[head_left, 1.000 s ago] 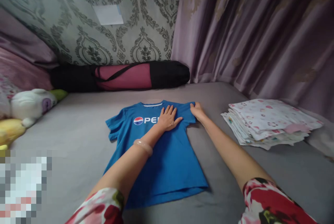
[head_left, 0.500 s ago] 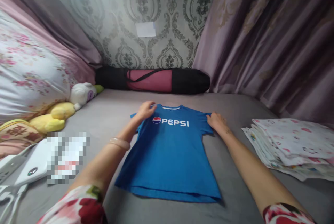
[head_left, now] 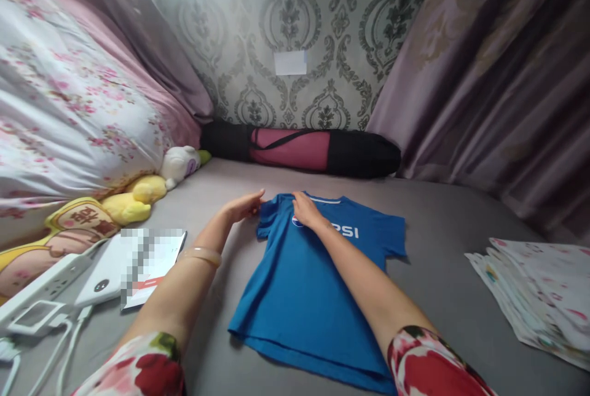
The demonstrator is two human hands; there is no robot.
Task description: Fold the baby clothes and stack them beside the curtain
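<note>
Both my hands have gone over to the shirt's left shoulder.

A second ago my left hand (head_left: 242, 205) lay flat on the chest print of the blue T-shirt (head_left: 313, 285) and my right hand (head_left: 306, 210) held the far right sleeve at about 2 o'clock. My left hand has since slid out past the left sleeve to 10 o'clock, fingers stretched beside its edge, and my right hand has crossed over to the collar, covering the first letters of the print. My head has turned left too, so the folded stack of cloths (head_left: 539, 291) now sits at the right edge.
</note>
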